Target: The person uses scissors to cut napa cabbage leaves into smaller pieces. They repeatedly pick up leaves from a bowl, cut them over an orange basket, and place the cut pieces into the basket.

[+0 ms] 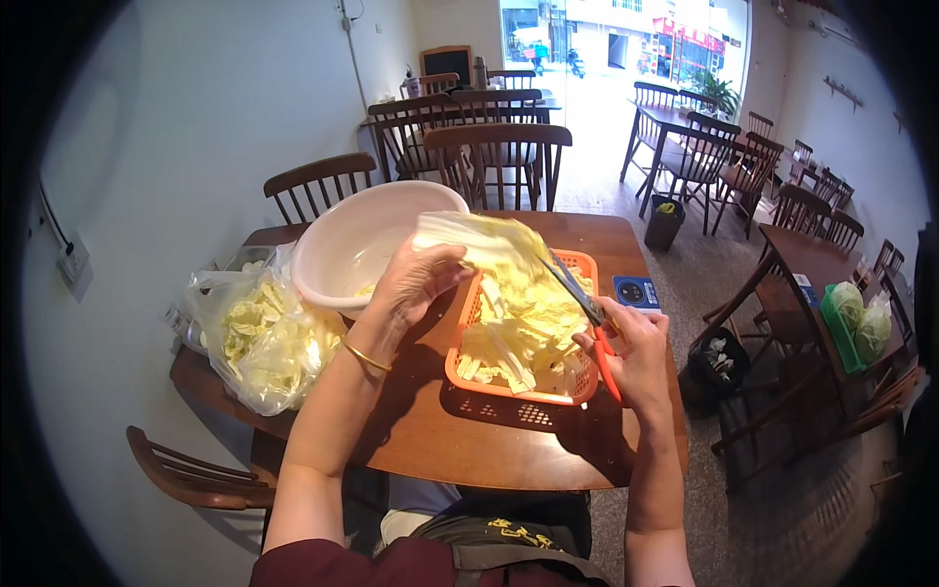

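My left hand point(423, 275) grips a napa cabbage leaf point(477, 238) by its pale stem end, with the leafy end reaching right. In my right hand point(631, 352) are scissors point(604, 359) with red-orange handles, their blades at the leaf's right edge. How far the blades are apart is hard to tell. Below both hands stands an orange plastic basket point(456, 367) with perforated walls, heaped with cut cabbage pieces point(513, 330). A large white plastic basin point(378, 202) sits to the left, tilted, with a little cabbage inside. Nearer the wall lies a clear plastic bag point(271, 330) of cabbage leaves.
All this rests on a wooden table point(425, 440). A metal tray point(246, 258) shows behind the bag, and a blue card point(635, 292) lies at the right edge. Lined bins point(719, 359) stand on the floor. Another table holds a green basket point(841, 330) of wrapped cabbages.
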Demonstrator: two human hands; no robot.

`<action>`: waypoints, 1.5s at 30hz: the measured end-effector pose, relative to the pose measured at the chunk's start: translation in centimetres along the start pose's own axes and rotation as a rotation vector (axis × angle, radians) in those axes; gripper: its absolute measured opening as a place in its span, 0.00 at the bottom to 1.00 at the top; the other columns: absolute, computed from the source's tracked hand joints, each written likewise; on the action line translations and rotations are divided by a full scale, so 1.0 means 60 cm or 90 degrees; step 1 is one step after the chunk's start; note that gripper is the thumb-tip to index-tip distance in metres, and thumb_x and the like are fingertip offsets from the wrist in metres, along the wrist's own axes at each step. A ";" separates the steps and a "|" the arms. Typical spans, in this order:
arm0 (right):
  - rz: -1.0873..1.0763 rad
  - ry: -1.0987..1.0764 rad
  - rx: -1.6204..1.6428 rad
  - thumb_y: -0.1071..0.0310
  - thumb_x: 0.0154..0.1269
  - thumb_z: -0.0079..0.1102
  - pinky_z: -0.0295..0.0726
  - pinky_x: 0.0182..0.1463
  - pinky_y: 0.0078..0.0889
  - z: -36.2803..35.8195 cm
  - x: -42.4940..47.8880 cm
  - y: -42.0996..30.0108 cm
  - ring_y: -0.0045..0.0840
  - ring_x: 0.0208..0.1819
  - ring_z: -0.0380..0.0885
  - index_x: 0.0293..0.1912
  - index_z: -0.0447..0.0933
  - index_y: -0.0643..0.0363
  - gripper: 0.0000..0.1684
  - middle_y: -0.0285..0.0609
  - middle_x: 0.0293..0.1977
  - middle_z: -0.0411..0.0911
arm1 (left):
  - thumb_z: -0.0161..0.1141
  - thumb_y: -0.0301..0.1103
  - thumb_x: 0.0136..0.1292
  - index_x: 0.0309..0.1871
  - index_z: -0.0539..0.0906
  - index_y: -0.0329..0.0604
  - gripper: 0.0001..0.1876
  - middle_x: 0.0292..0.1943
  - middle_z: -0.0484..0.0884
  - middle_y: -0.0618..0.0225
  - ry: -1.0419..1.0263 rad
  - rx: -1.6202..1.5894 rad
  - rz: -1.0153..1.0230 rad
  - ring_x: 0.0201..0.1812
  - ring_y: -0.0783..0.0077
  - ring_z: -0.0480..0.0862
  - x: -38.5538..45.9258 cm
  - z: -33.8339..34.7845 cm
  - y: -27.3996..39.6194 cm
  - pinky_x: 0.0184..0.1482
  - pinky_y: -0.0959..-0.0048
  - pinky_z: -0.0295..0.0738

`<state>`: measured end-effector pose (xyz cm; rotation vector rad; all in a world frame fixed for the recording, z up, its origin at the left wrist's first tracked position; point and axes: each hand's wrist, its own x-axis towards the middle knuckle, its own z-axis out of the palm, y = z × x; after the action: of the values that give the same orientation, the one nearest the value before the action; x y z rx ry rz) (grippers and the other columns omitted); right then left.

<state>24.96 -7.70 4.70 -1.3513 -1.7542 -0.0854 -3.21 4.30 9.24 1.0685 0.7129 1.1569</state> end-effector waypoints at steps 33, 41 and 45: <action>-0.077 -0.129 -0.009 0.44 0.56 0.74 0.63 0.50 0.36 0.013 -0.007 0.006 0.30 0.28 0.75 0.53 0.84 0.54 0.31 0.39 0.26 0.80 | 0.61 0.27 0.72 0.52 0.84 0.29 0.11 0.40 0.87 0.71 -0.083 0.418 0.123 0.40 0.86 0.81 -0.078 0.042 -0.109 0.44 0.82 0.78; -0.020 -0.224 0.023 0.44 0.57 0.74 0.65 0.48 0.34 0.007 -0.005 -0.001 0.32 0.23 0.75 0.50 0.85 0.54 0.29 0.42 0.19 0.79 | 0.65 0.30 0.70 0.53 0.84 0.32 0.13 0.41 0.87 0.70 -0.155 0.211 0.016 0.40 0.83 0.83 -0.073 0.022 -0.103 0.43 0.81 0.78; -0.017 -0.157 -0.002 0.47 0.58 0.74 0.64 0.51 0.36 0.004 -0.001 -0.009 0.32 0.32 0.78 0.53 0.83 0.57 0.31 0.44 0.29 0.82 | 0.64 0.24 0.68 0.56 0.78 0.35 0.15 0.47 0.86 0.62 -0.015 -0.034 0.002 0.44 0.75 0.87 -0.060 0.016 -0.088 0.52 0.73 0.86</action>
<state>24.41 -7.83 4.74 -1.3875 -1.9774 0.0673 -1.45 0.37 4.44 1.0373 0.6597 1.1577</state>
